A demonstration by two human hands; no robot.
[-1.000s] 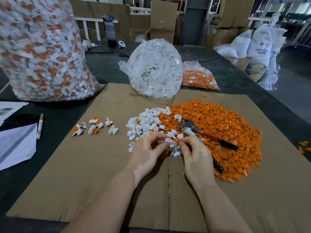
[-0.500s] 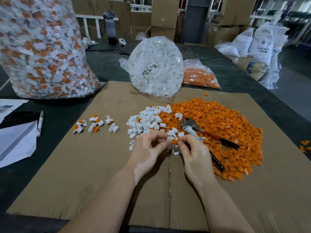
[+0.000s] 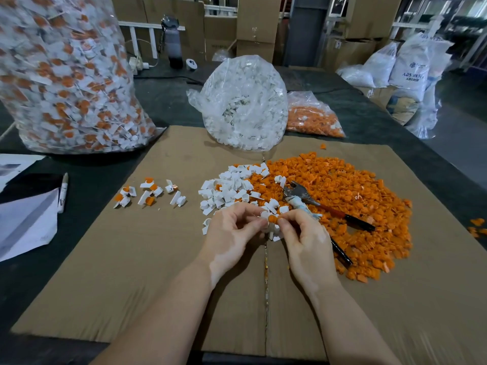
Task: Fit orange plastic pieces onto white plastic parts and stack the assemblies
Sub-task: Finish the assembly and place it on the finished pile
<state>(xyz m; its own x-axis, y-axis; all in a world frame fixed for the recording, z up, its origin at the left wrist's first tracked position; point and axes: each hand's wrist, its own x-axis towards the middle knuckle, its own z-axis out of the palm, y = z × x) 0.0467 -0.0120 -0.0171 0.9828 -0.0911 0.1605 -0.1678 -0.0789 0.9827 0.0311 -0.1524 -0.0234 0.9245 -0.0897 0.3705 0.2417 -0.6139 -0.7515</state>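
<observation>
An orange plastic piece (image 3: 272,219) sits pinched at the fingertips of a worker's right hand (image 3: 305,239), pressed against a small cluster of white plastic parts (image 3: 271,229) that the left hand (image 3: 232,233) grips with curled fingers, both hands meeting just above the centre seam of a flattened cardboard sheet (image 3: 163,272). Just beyond the hands on the cardboard lies a loose pile of white parts (image 3: 232,187), and touching it on the right spreads a far larger heap of orange pieces (image 3: 350,206). A pair of pliers (image 3: 303,194) with dark handles rests on the orange heap, near the right hand. Toward the cardboard's left side, well apart from the hands, a few finished white-and-orange assemblies (image 3: 149,193) lie scattered. At the cardboard's far edge stands a clear bag of white parts (image 3: 243,104), with a smaller bag of orange pieces (image 3: 313,117) just beside it. Off the cardboard's far left corner rises a big bag of assembled parts (image 3: 66,75); a marker (image 3: 62,192) and papers (image 3: 26,222) lie off its left edge.
</observation>
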